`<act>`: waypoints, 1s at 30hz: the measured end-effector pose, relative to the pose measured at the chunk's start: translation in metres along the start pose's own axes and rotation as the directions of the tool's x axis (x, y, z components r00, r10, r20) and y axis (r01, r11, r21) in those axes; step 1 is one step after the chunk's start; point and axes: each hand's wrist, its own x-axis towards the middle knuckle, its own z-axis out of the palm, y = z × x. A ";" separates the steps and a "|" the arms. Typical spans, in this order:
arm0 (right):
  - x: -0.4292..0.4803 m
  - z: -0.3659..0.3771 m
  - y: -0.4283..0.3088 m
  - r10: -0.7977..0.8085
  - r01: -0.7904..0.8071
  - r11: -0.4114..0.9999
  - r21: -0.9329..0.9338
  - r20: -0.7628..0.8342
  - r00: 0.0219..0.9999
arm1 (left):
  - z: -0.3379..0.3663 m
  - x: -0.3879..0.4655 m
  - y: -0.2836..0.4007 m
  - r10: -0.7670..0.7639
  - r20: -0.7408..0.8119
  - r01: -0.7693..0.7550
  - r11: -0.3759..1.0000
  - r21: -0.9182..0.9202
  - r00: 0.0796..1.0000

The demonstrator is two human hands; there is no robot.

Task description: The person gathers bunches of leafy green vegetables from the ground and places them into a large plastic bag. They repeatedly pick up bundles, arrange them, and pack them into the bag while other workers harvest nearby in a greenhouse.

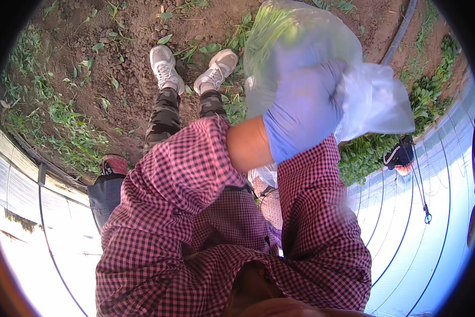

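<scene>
My left hand (305, 109), in a thin blue glove, is closed around the gathered neck of a clear plastic bag (257, 75). The bag bulges away from me, full of long green leafy stems (275, 29). Its loose, crumpled mouth (374, 101) sticks out to the right of my fist. Motion blurs the hand and bag. My right sleeve (309, 174), pink and black checked, runs up behind the left hand. A blurred bluish patch shows through the bag there; whether it is my right hand's glove, I cannot tell.
Cut leaves (69, 115) litter the brown soil (130, 59). Pale sneakers (217, 69) and camouflage trousers stand ahead. A dark hose (400, 31) lies upper right, near a row of leafy plants (364, 158). Another person (400, 154) is at the right. Plastic sheeting (423, 245) rises behind.
</scene>
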 end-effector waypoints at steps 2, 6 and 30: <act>-0.001 -0.011 0.002 0.018 -0.016 0.998 0.059 -0.028 0.999 | 0.009 -0.011 0.011 0.115 -0.111 -0.096 0.982 0.164 0.987; -0.007 -0.021 0.017 -0.126 0.137 0.977 0.165 -0.076 0.989 | 0.013 -0.015 0.019 0.069 -0.038 -0.061 0.982 0.180 0.997; 0.008 0.038 0.027 -0.140 0.132 0.986 0.103 0.078 0.987 | 0.009 -0.026 0.018 0.018 0.094 -0.032 0.988 0.151 0.995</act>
